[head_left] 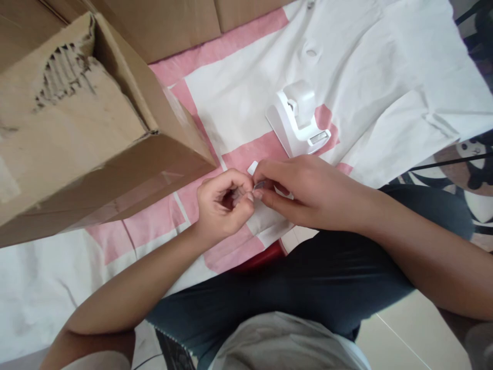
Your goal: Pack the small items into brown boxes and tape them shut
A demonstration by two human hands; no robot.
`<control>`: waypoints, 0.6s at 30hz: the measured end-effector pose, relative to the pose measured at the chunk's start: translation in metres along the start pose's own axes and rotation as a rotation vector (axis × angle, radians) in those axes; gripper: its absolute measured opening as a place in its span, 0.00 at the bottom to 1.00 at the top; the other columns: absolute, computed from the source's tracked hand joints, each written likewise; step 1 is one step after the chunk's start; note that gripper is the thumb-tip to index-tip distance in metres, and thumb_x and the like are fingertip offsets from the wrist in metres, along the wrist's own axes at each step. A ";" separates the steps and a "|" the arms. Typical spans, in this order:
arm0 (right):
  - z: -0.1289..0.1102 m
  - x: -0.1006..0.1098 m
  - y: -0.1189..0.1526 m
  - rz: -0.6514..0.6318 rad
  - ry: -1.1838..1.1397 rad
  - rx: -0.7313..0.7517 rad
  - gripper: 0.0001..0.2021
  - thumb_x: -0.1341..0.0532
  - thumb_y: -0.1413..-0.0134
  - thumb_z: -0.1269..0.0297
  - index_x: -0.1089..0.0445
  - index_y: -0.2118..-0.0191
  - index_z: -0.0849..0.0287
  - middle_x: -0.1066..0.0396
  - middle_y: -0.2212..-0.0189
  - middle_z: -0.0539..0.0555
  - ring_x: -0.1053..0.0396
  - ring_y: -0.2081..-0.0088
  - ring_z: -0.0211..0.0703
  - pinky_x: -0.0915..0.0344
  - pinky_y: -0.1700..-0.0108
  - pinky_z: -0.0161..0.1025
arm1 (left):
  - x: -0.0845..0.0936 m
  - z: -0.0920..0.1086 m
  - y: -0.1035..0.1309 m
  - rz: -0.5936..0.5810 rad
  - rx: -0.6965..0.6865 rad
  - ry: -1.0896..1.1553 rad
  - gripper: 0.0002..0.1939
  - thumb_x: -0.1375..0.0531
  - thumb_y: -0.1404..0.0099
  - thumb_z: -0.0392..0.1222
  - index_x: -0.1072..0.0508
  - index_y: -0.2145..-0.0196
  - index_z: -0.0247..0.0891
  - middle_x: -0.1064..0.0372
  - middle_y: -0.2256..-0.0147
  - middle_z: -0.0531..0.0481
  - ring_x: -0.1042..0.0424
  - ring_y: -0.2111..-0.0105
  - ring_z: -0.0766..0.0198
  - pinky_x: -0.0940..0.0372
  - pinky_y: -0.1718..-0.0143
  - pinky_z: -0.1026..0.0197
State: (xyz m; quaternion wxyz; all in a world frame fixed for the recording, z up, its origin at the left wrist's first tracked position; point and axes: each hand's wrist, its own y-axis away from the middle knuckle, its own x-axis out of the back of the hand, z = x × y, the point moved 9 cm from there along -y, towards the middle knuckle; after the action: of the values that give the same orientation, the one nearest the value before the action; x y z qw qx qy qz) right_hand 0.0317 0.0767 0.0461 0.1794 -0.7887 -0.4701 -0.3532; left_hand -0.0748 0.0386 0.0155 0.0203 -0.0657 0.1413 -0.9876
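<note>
My left hand [225, 203] is closed in a pinch, its fingertips meeting those of my right hand [304, 190]. Between the two pinches shows a small, thin grey piece [259, 185]; it is too small and too covered by fingers to name its kind. A little white tab [252, 167] pokes out just behind the right fingertips, and I cannot tell whether it is held. Beyond my right hand stands a white tape dispenser [283, 123] with a roll of tape [302, 100] in it and its cutter end facing me.
A large cardboard box [127, 174] with a torn top stands at the left, more cardboard [177, 25] behind it. Under everything lies a wrinkled pink and white cloth [239, 113]. A small white ring [310, 50] rests beyond the dispenser. My legs [277, 272] are below the near edge.
</note>
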 end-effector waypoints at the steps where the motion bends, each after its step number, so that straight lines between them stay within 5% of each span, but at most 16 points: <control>1: 0.002 0.002 0.000 0.032 -0.006 -0.018 0.07 0.44 0.32 0.63 0.34 0.55 0.61 0.30 0.71 0.51 0.38 0.73 0.38 0.50 0.69 0.36 | 0.001 -0.002 0.001 0.007 0.009 0.011 0.08 0.37 0.34 0.41 0.31 0.71 0.40 0.40 0.80 0.57 0.44 0.81 0.71 0.49 0.80 0.64; 6: -0.001 0.020 0.004 0.220 0.045 0.043 0.10 0.41 0.34 0.60 0.34 0.51 0.58 0.28 0.65 0.53 0.33 0.67 0.41 0.44 0.67 0.37 | 0.006 -0.014 0.002 0.068 0.074 0.073 0.09 0.37 0.32 0.44 0.29 0.70 0.41 0.37 0.78 0.56 0.43 0.80 0.70 0.49 0.79 0.62; 11: -0.012 0.012 0.003 0.190 0.252 0.159 0.12 0.47 0.29 0.65 0.29 0.62 0.61 0.29 0.65 0.55 0.32 0.65 0.42 0.41 0.66 0.39 | 0.003 -0.017 0.001 0.051 0.087 0.154 0.08 0.37 0.32 0.42 0.28 0.69 0.41 0.39 0.78 0.57 0.45 0.81 0.71 0.50 0.80 0.63; 18: -0.015 0.006 0.002 0.192 0.276 0.182 0.14 0.49 0.30 0.66 0.27 0.62 0.61 0.30 0.68 0.55 0.34 0.67 0.42 0.41 0.66 0.39 | 0.003 -0.010 0.000 0.034 0.040 0.135 0.08 0.37 0.32 0.42 0.29 0.70 0.40 0.39 0.78 0.57 0.45 0.81 0.72 0.50 0.80 0.64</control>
State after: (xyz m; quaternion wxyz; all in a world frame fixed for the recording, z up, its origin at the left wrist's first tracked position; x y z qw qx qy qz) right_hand 0.0297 0.0701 0.0612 0.3455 -0.7545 -0.3937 -0.3955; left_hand -0.0791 0.0416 0.0060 0.0287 0.0039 0.1235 -0.9919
